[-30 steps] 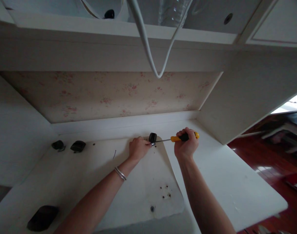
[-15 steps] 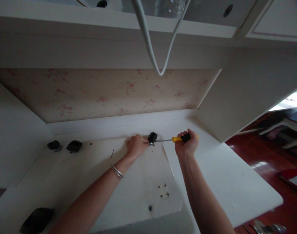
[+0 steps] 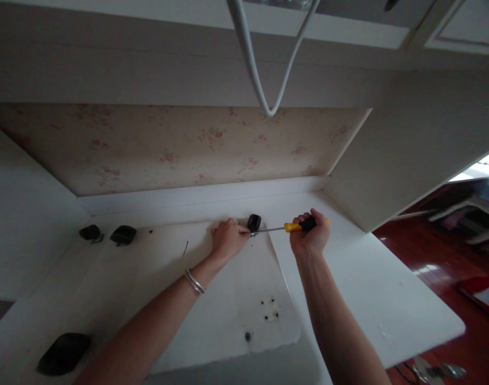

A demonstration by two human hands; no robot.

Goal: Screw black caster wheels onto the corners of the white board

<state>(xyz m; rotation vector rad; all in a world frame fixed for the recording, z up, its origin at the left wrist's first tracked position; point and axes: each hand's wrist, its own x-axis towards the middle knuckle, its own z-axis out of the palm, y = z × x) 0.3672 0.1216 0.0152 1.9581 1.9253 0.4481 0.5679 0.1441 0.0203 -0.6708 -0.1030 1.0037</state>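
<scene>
My right hand (image 3: 309, 233) is wrapped round the yellow and black handle of a screwdriver (image 3: 292, 226). Its thin metal shaft runs left, nearly level, to the metal mount of a small black caster (image 3: 254, 222). Close against that mount are the fingers of my left hand (image 3: 229, 239), pinched at the screwdriver's tip; whether a screw is between them is hidden. The caster stands on a pale panel (image 3: 220, 321) near its back right corner. A silver bangle circles my left wrist.
More black casters (image 3: 123, 235) stand at the left, with a larger black piece (image 3: 63, 354) nearer me. A small dark pin (image 3: 185, 248) lies on the panel. A white cable (image 3: 270, 109) hangs in front of the shelf. The white board (image 3: 372, 299) ends above a red-brown floor.
The view has tilted slightly downward, so the shelf above shows less. Both hands keep their places at the caster and the screwdriver.
</scene>
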